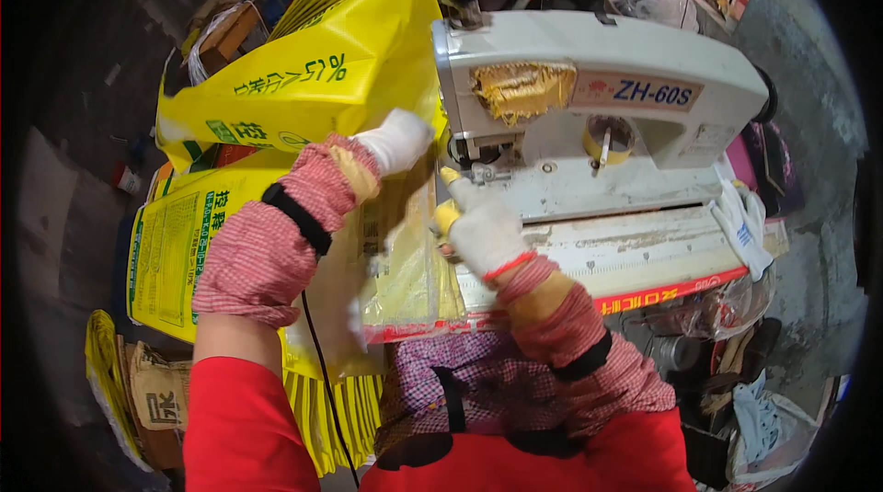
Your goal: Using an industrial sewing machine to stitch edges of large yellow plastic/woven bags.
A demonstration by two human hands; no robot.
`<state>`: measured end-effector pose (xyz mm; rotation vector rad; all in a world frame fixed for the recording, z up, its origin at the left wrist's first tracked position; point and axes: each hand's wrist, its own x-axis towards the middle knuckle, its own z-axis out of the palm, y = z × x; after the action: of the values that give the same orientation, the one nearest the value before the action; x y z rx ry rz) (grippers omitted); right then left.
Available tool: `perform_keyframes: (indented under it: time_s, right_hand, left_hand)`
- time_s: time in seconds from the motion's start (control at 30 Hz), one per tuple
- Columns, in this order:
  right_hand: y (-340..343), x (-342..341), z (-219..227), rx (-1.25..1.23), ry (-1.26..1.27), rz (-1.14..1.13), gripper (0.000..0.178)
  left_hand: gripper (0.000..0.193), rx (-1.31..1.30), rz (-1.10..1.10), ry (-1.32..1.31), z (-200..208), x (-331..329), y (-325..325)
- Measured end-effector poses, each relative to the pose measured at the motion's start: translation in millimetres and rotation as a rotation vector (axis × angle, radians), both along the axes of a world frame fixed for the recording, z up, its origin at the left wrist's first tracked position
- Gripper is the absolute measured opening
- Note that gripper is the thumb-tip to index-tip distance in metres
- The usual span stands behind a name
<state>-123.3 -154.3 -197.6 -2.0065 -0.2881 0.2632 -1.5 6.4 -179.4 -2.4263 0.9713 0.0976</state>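
My left hand (pixel 397 140), in a white knit glove, is closed on a large yellow printed woven bag (pixel 303 78) near the head of a pale grey industrial sewing machine (pixel 552 51). The bag runs under the needle area (pixel 478 150) and drapes off to the left. My right hand (pixel 480 223) wears a white glove with yellow fingertips. It lies just in front of the needle, its fingers bent around the bag's edge; the fingertips are partly hidden. A translucent, yellowish part of the bag (pixel 414 262) hangs over the front of the machine bed, below my hands.
A spare white glove (pixel 741 227) lies at the right end of the machine bed (pixel 635 244). A tape roll (pixel 607 141) sits on the machine. More folded yellow bags (pixel 331 409) are stacked below. Left stands a brown sack (pixel 156 386); a clear plastic bag (pixel 777 432) lies lower right.
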Motion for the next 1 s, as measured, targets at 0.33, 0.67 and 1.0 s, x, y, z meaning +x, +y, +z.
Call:
perform_keyframes:
  time_s: [0.33, 0.67, 1.0]
  right_hand:
    - [59, 75, -38, -0.692, -0.568, -0.103, 0.036]
    - [46, -21, 28, 0.154, -0.341, -0.13, 0.026]
    - [34, -54, -27, 0.397, -0.463, 0.111, 0.019]
  left_hand:
    - [0.011, 0.167, -0.092, 0.006, 220, -183, 34]
    - [0.082, -0.521, 0.299, -0.28, 87, -222, 178]
    - [0.021, -0.171, 0.705, -0.236, -3, -246, 227]
